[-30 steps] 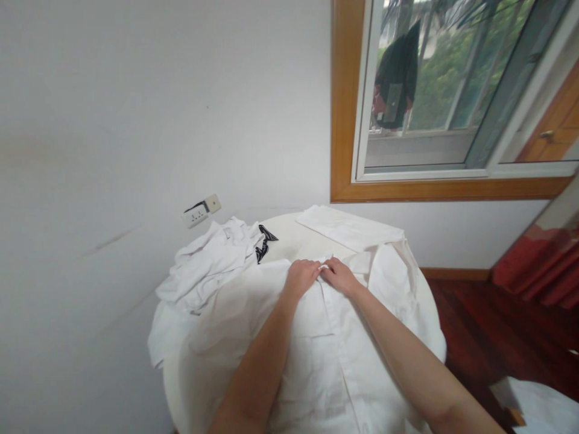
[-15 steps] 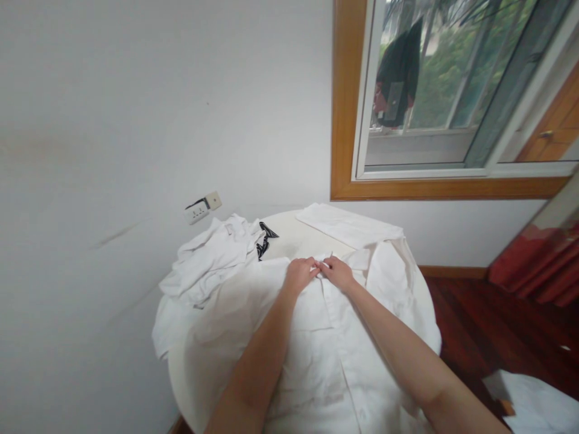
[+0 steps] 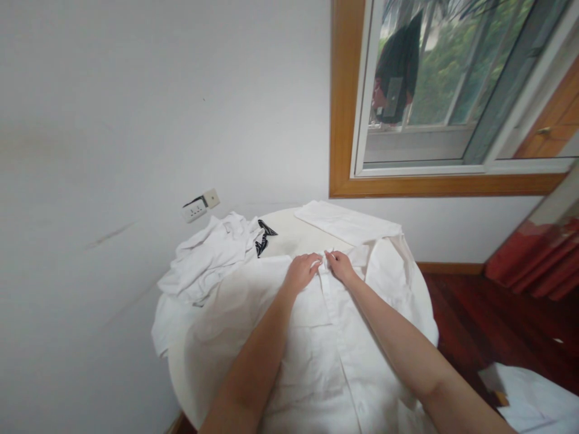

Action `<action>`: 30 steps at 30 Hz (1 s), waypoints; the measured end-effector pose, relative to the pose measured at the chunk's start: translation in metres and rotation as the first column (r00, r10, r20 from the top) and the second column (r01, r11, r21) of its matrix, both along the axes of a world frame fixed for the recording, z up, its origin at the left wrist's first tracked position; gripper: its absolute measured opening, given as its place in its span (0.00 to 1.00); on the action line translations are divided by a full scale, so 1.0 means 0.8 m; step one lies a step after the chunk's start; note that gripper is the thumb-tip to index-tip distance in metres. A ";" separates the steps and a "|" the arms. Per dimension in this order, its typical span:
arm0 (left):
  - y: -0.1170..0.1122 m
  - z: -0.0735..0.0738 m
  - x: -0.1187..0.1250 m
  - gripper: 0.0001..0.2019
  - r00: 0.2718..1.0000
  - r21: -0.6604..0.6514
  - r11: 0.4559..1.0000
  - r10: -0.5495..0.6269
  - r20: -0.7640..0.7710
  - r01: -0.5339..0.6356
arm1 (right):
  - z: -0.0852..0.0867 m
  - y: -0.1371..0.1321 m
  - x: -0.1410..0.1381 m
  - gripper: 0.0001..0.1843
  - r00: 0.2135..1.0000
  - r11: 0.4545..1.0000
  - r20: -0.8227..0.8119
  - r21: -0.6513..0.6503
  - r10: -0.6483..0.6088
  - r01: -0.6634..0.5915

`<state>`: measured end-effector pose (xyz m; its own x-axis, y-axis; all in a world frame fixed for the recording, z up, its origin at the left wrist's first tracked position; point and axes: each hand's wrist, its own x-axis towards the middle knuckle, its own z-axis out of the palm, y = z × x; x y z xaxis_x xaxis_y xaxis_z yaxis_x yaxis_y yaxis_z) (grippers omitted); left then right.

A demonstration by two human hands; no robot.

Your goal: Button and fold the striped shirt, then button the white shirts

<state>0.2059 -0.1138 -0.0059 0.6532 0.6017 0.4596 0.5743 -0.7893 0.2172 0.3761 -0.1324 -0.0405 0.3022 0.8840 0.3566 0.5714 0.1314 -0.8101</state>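
Observation:
A white button-up shirt [image 3: 316, 355] lies spread front-up over a round white table [image 3: 289, 238]. Both my hands meet at its collar, at the far end of the button placket. My left hand [image 3: 302, 271] pinches the collar edge with curled fingers. My right hand [image 3: 340, 266] grips the same collar from the other side, fingers closed on the cloth. The two hands lie a finger's width apart.
A crumpled pile of white clothes [image 3: 205, 262] with a black-and-white piece [image 3: 263, 238] lies at the table's left. A folded white garment [image 3: 346, 222] sits at the far edge. A wall socket [image 3: 199, 207], a wood-framed window [image 3: 452, 96] and dark red wooden floor [image 3: 493, 319] surround the table.
My hands have stayed at the collar, shifting only slightly, with a small gap opening between them. The view has drifted a little.

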 end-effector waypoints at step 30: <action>-0.051 -0.029 -0.007 0.13 0.961 -0.297 0.934 -0.125 0.247 0.198 | 0.011 0.029 0.020 0.28 0.817 0.981 -0.570 0.102 -0.080 0.168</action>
<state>0.2005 -0.1547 -0.0291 0.6573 0.6343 0.4070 0.3538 -0.7365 0.5765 0.3923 -0.1092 -0.0318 0.5917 0.7788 0.2082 0.0425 0.2277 -0.9728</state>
